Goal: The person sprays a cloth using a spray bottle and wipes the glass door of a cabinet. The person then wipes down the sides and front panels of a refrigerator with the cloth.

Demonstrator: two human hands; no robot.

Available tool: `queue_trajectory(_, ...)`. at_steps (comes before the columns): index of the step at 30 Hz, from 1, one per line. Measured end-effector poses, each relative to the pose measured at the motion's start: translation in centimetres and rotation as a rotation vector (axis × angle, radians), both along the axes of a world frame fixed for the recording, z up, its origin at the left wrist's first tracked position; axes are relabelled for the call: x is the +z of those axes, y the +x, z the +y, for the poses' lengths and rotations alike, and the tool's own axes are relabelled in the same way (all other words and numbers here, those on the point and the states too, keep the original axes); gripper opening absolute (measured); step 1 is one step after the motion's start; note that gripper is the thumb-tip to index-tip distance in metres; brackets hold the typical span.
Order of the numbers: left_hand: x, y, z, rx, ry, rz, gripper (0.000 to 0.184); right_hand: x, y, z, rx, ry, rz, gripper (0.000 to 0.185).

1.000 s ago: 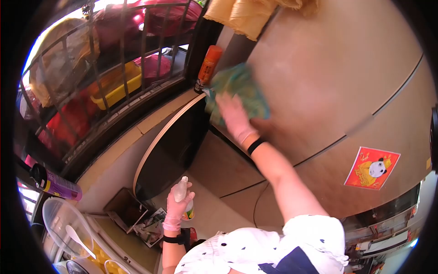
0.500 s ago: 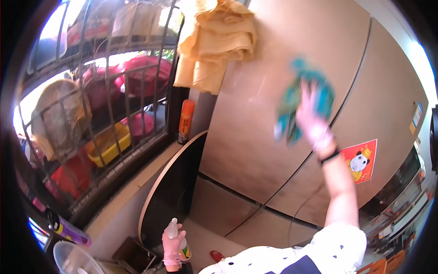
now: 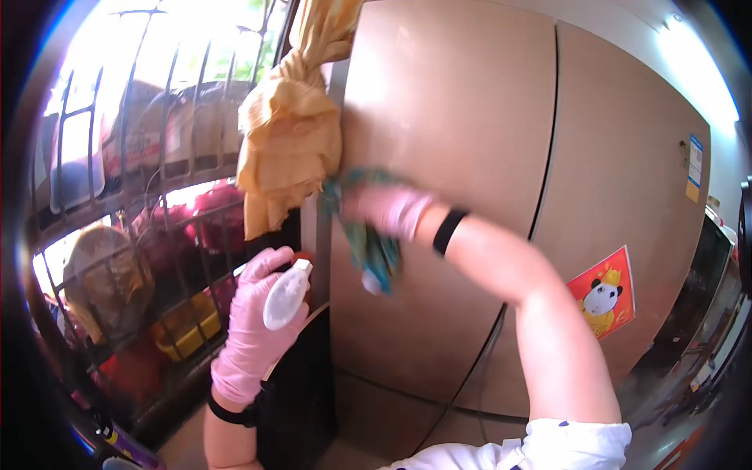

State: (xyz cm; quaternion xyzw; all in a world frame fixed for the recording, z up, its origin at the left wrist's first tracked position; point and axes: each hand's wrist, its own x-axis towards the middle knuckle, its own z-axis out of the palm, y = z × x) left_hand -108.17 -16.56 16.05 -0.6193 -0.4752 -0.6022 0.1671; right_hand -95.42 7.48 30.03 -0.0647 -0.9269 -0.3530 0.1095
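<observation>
Brown refrigerator doors (image 3: 462, 86) rise beside barred window panes, a dark seam running between the two upper doors. The right hand (image 3: 384, 205), in a pink glove, is at the left upper door with a green-blue cloth (image 3: 372, 251), which lies under the palm and hangs below it. Those fingers are blurred and partly hidden by the cloth, so whether they are spread or pressed together cannot be told. Nearer the window bars (image 3: 164, 141), the left hand (image 3: 254, 329), also gloved in pink, has its fingers curled around a spray bottle (image 3: 287, 299); its pale head shows in front of the glove, while the lower part is hidden. Just above that hand hangs a knotted yellow cloth (image 3: 294, 133). Black bands (image 3: 449, 229) circle both wrists. Below the left hand stands a black board (image 3: 296, 403), and a red panda poster (image 3: 605, 294) sits on the other door, partly behind the right arm.
</observation>
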Motion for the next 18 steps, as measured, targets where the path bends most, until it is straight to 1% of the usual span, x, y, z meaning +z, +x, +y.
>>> queue_trajectory(1, 1.4, -0.1, 0.9, 0.071, 0.042, 0.088, 0.029, 5.2, 1.9, -0.9, 0.102, -0.163, 0.238, 0.028)
queue_trajectory(2, 2.9, -0.3, 1.3, 0.186, 0.055, 0.221, 0.029, 10.7, 4.9, -4.0, 0.094, -0.880, 0.483, 0.030)
queue_trajectory(3, 4.5, -0.4, 1.6, 0.158, 0.036, 0.249, 0.030, 15.7, 6.9, -0.2, -0.026, -0.100, 0.544, 0.034)
queue_trajectory(4, 5.3, -0.1, 1.8, 0.135, 0.020, 0.195, 0.031, 19.7, 10.3, -0.1, 0.006, 0.281, 0.637, 0.039)
queue_trajectory(5, 6.2, -0.1, 2.0, 0.113, 0.010, 0.142, 0.031, 23.3, 13.0, -2.9, -0.300, 0.050, 0.875, 0.046)
queue_trajectory(6, 7.4, -0.4, 1.7, 0.079, -0.078, 0.168, 0.035, 25.2, 16.1, -1.1, -0.419, 0.392, 0.933, 0.049)
queue_trajectory(7, 8.3, -0.5, 1.9, 0.079, -0.063, 0.174, 0.035, 26.1, 17.9, 0.9, -0.537, 0.734, 0.975, 0.053)
queue_trajectory(8, 9.2, -0.5, 2.3, 0.162, -0.063, 0.235, 0.035, 26.2, 17.5, 1.5, -0.535, 0.747, 0.983, 0.053)
queue_trajectory(10, 10.9, -0.6, 3.4, 0.286, -0.080, 0.328, 0.034, 26.6, 16.3, 2.1, -0.550, 0.643, 1.100, 0.061)
queue_trajectory(11, 11.7, -0.7, 4.3, 0.285, -0.071, 0.335, 0.034, 25.3, 14.1, -0.9, -0.579, 0.633, 1.089, 0.060)
queue_trajectory(12, 12.5, -0.9, 5.2, 0.341, -0.075, 0.390, 0.032, 25.9, 12.3, -0.5, -0.395, 0.625, 1.053, 0.055)
queue_trajectory(13, 13.3, -1.0, 6.0, 0.399, -0.080, 0.445, 0.030, 26.3, 9.2, 0.4, -0.468, 0.821, 0.896, 0.037)
queue_trajectory(14, 14.2, -0.8, 6.7, 0.444, -0.095, 0.472, 0.032, 25.6, 5.6, 1.1, -0.290, 0.718, 0.840, 0.026)
queue_trajectory(15, 14.6, -1.1, 7.5, 0.440, -0.083, 0.477, 0.032, 24.2, 0.5, 5.4, 0.075, 0.712, 0.907, 0.020)
queue_trajectory(16, 14.9, -1.6, 8.3, 0.482, -0.105, 0.522, 0.034, 20.8, -1.8, 2.5, 0.191, 0.892, 0.928, 0.020)
queue_trajectory(17, 15.4, -2.0, 9.0, 0.526, -0.123, 0.572, 0.035, 19.1, -3.5, -0.7, 0.105, 0.242, 0.703, 0.021)
queue_trajectory(18, 15.5, -2.1, 9.5, 0.518, -0.177, 0.505, 0.039, 18.6, -3.2, -1.9, 0.052, 0.279, 0.623, 0.021)
